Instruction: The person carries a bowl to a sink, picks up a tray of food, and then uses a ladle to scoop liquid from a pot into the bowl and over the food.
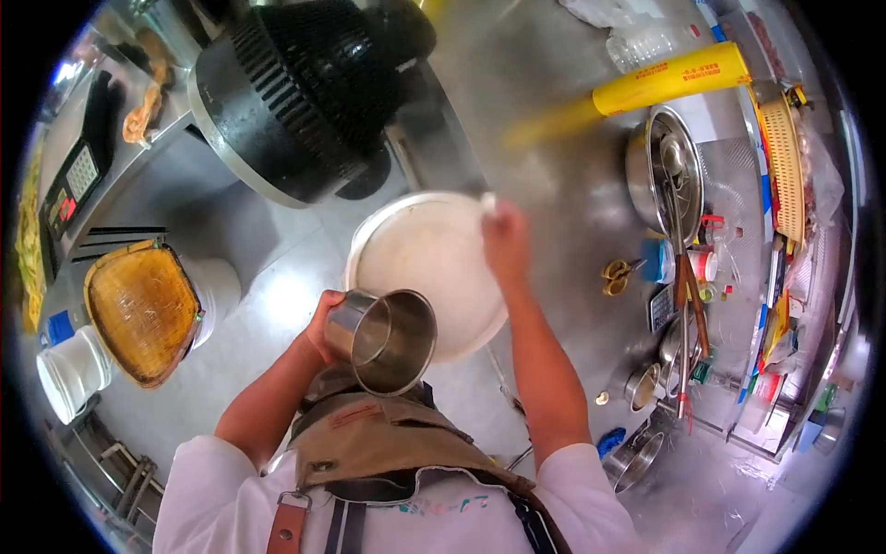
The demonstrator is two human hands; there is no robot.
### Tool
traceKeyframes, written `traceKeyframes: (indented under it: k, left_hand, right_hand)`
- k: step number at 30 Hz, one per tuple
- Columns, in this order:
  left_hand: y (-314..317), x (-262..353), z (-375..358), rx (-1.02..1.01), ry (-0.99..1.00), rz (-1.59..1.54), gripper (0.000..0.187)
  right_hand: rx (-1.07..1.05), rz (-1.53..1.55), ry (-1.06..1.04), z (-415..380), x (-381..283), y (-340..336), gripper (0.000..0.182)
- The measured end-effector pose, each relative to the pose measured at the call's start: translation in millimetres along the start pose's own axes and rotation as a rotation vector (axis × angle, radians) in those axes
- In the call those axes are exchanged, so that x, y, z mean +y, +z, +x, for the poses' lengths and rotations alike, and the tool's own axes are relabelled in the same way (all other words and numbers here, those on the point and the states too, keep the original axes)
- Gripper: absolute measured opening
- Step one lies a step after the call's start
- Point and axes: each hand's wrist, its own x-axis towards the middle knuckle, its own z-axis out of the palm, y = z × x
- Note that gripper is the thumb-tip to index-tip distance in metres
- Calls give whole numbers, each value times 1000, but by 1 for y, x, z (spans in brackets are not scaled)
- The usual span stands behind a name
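My left hand (325,325) is wrapped round a stainless steel cup (394,342), which is tilted so its wide mouth faces up toward me. The cup overlaps the near left rim of a large round basin (367,224) with a pale, whitish inside. At the basin's far right rim is my right hand (506,242), closed and slightly blurred. A small whitish bit shows at its fingertips; I cannot make out what it is.
A large black ribbed machine (305,92) stands beyond the basin. To the left are a woven basket (143,314) and white buckets (74,374). On the steel counter at right lie a yellow roll (672,79), a metal bowl (641,175), scissors (616,277) and long-handled tools.
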Motion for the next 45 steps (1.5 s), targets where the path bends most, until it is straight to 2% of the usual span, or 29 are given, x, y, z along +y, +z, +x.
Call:
traceKeyframes:
  k: [1, 3, 4, 5, 8, 10, 12, 16, 18, 20, 21, 24, 27, 28, 30, 32, 33, 35, 36, 38, 39, 42, 43, 45]
  left_hand:
    - [-4, -3, 3, -22, -45, -186, 62]
    - [17, 8, -1, 34, -86, -300, 46]
    - [24, 12, -3, 63, -104, -354, 40]
    - [18, 8, -2, 85, 19, -125, 43]
    - [37, 16, -5, 123, -51, -343, 26]
    - [52, 20, -11, 199, 25, -152, 24]
    - [53, 18, -12, 225, 62, -37, 23]
    - [38, 2, -5, 190, 67, -43, 23]
    - [25, -6, 0, 146, 55, -77, 35]
    - [12, -12, 0, 72, 28, -112, 64]
    - [12, -14, 0, 89, 45, -57, 65]
    - [30, -3, -8, 158, 71, 80, 65]
    - [32, 0, -10, 182, 87, 161, 66]
    - [28, -1, -10, 142, 119, 186, 66]
    - [27, -3, -9, 147, 94, 60, 66]
    - [29, -6, -10, 239, -18, -242, 65]
    - [25, -11, -8, 218, 7, -219, 65]
    - [15, -13, -5, 179, 72, -167, 64]
    - [14, -11, -10, 283, 73, -174, 63]
    - [25, -6, -27, 490, 62, -193, 63]
    - [-36, -27, -21, 198, 143, -220, 64]
    - [0, -6, -58, 202, 341, -279, 66]
    - [-2, -6, -63, 127, 394, -328, 67]
    - [-4, -1, -66, 154, 421, -383, 67]
  right_hand:
    - [-45, -120, -120, 9, -1, -1, 27]
    - [-137, -356, -360, 23, -9, -5, 30]
    - [-178, -413, -363, 23, -3, -6, 31]
    - [-220, -470, -366, 22, 4, -8, 32]
    - [-283, -709, -310, 10, 17, -20, 31]
    - [-296, -829, -259, -4, 23, -34, 30]
    - [-293, -889, -209, -19, 25, -48, 30]
    - [-210, -977, -136, -60, 29, -67, 30]
    - [-172, -1021, -88, -83, 31, -72, 30]
    - [-154, -963, -36, -109, 46, -77, 29]
    - [-145, -932, -12, -122, 53, -79, 29]
    - [-59, -820, 315, -148, -6, -75, 27]
    - [-198, -825, 105, -200, 28, -80, 26]
    - [-175, -793, 78, -212, 23, -80, 26]
    - [-129, -730, 20, -230, 0, -70, 25]
    - [-213, -554, -1, -249, -14, -56, 22]
    - [-346, -506, -39, -246, -46, -59, 19]
    - [-436, -534, -46, -241, -21, -55, 21]
    - [-482, -549, -49, -237, -7, -56, 22]
    - [-200, -481, -42, -202, -2, -65, 24]
    - [-156, -460, 47, -179, -3, -68, 25]
    - [-244, -652, -34, -118, 46, -61, 23]
    - [-267, -713, -87, -99, 54, -52, 21]
    - [-194, -618, -138, -65, 25, -38, 20]
